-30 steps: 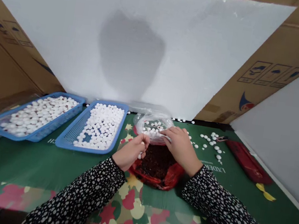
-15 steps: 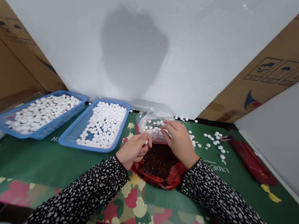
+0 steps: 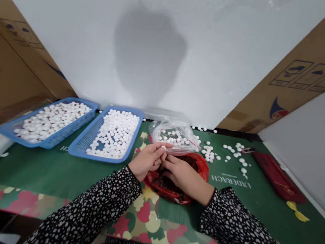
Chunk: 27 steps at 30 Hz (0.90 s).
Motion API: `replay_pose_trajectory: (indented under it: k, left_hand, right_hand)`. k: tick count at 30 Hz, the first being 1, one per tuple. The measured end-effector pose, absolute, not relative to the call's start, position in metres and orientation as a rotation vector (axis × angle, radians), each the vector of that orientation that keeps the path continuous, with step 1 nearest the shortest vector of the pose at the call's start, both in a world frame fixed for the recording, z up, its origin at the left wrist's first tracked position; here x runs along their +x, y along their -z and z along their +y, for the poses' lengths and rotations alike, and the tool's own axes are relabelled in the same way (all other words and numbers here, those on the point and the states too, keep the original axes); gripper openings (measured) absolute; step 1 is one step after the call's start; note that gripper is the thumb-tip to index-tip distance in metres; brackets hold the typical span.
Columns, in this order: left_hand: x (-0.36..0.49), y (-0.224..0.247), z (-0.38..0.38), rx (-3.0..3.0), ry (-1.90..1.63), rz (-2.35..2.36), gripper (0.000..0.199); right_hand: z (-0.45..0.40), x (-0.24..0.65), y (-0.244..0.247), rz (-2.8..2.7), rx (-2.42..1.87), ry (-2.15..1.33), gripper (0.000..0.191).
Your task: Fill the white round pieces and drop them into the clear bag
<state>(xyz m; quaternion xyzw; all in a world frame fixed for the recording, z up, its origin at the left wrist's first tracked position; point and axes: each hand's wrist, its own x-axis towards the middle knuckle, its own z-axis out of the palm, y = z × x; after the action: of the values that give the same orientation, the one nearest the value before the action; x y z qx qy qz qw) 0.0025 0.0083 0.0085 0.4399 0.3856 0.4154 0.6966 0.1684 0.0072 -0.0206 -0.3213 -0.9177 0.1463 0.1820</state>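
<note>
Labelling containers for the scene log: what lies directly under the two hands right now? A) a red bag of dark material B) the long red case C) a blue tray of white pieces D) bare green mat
A: the left hand and right hand meet over the red bag of dark material, with the clear bag of white pieces just beyond it; both blue trays sit off to the left.

Blue baskets (image 3: 80, 151), white pieces (image 3: 114, 134).
</note>
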Motion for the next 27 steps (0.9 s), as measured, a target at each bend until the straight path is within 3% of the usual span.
replay_pose_trajectory:
  k: [4, 8, 13, 21, 27]
  left_hand:
    - [0.003, -0.006, 0.009, 1.008, -0.97, 0.856, 0.035]
    - [0.004, -0.002, 0.01, 1.048, -0.984, 0.869, 0.031]
    - [0.004, -0.002, 0.009, 1.047, -0.993, 0.903, 0.034]
    - [0.004, -0.002, 0.011, 1.037, -1.01, 0.925, 0.038]
    - [0.004, -0.006, 0.009, 1.045, -1.034, 0.908, 0.033]
  right_hand:
    - [0.009, 0.178, 0.015, -2.592, -0.982, -0.439, 0.011]
    - [0.011, 0.181, 0.016, -2.584, -0.944, -0.453, 0.026]
    - [0.009, 0.181, 0.012, -2.555, -0.97, -0.471, 0.018]
    - [0.005, 0.19, -0.002, -2.258, -0.991, -0.705, 0.014]
    - [0.005, 0.19, -0.005, -1.743, -1.044, -0.784, 0.011]
